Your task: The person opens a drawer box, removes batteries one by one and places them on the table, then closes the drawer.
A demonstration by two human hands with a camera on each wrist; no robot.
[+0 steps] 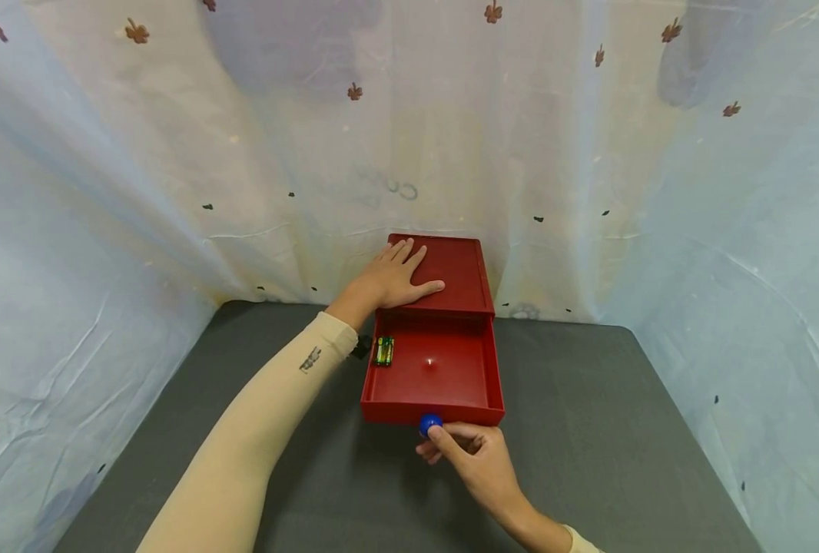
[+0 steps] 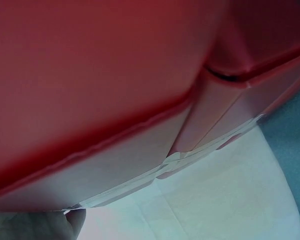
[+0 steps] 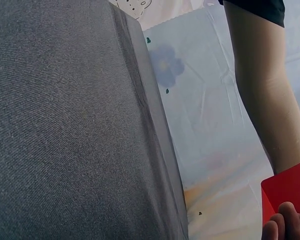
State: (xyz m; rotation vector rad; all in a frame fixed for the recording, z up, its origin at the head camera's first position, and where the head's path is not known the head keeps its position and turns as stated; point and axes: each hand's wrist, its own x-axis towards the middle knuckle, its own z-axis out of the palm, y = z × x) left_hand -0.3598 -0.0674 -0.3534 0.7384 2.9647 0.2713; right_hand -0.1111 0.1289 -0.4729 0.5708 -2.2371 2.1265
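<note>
A red box [image 1: 432, 415] sits on the dark table, its lid [image 1: 458, 269] folded back toward the far side. My left hand [image 1: 399, 278] rests on the inner face of that lid with fingers spread. Inside the box, by its left wall, lie green batteries [image 1: 384, 351]. Just in front of the box's near wall, my right hand [image 1: 475, 457] pinches a small blue ball [image 1: 430, 425] between thumb and fingers. Red surfaces of the box [image 2: 90, 75] fill much of the left wrist view. Fingertips [image 3: 285, 220] of the right hand show low in the right wrist view.
A dark grey cloth-covered table [image 1: 589, 430] extends on both sides of the box. Pale patterned curtains [image 1: 299, 153] hang behind it and at left and right, close to the table's edges.
</note>
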